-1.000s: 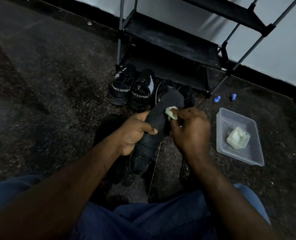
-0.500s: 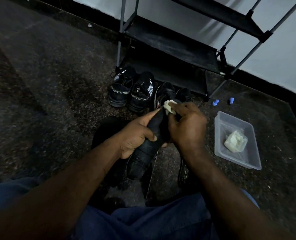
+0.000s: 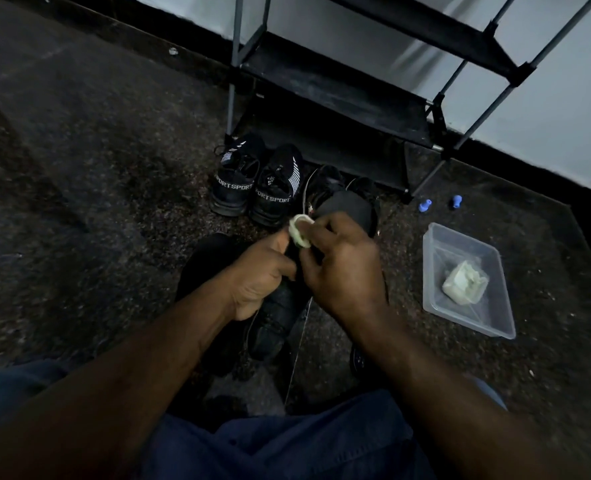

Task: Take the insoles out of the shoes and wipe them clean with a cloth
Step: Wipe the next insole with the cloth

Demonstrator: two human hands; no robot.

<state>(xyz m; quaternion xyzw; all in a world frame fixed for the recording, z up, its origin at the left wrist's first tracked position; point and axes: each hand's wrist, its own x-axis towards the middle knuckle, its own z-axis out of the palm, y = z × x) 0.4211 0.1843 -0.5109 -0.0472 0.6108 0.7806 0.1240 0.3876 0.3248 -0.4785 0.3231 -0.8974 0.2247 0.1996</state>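
Left hand (image 3: 261, 275) is gripping the insole (image 3: 351, 211) mid-length, holding it up over the floor near the shoes (image 3: 256, 185). Right hand (image 3: 344, 268) is pinching the cloth (image 3: 300, 230), pressing it against the insole.

Both forearms bare, coming up from the bottom corners & converging mid-frame, the two hands just beside each other. Left grip (image 3: 259, 271): palm faces right, fingers curled round the insole (image 3: 351, 211) approx at its middle, thumb pointing up and away. Right grip (image 3: 342, 268): back of hand toward camera, knuckles up, fingers curled, pinching the cloth (image 3: 300, 230) at the fingertips by the insole's left edge. Right grip sits slightly further fwd than left. Wrists roughly straight.
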